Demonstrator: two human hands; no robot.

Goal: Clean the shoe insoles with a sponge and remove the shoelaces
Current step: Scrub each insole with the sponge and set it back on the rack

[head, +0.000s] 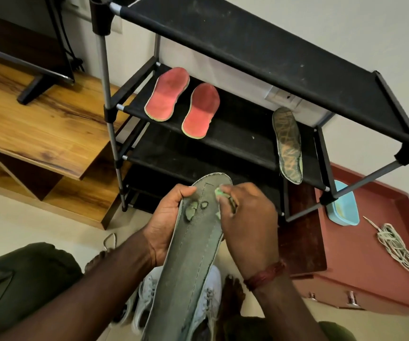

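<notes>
Left hand [166,225] curled around the left edge of a worn grey insole [193,257], held over white laced shoes [147,294]. Green sponge [219,193] at its toe end, pinched in the curled right hand [247,217]. Risk of widening the torn holes [191,211] by scrubbing hard there.

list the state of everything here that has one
grey insole, held up in the left hand, worn through in spots
sponge, gripped in the right hand, pressed on that insole
red insoles, lying flat on the rack shelf
patterned insole, overhanging shelf edge
loose shoelaces, bundled, off any shoe
white shoes, laced
</notes>
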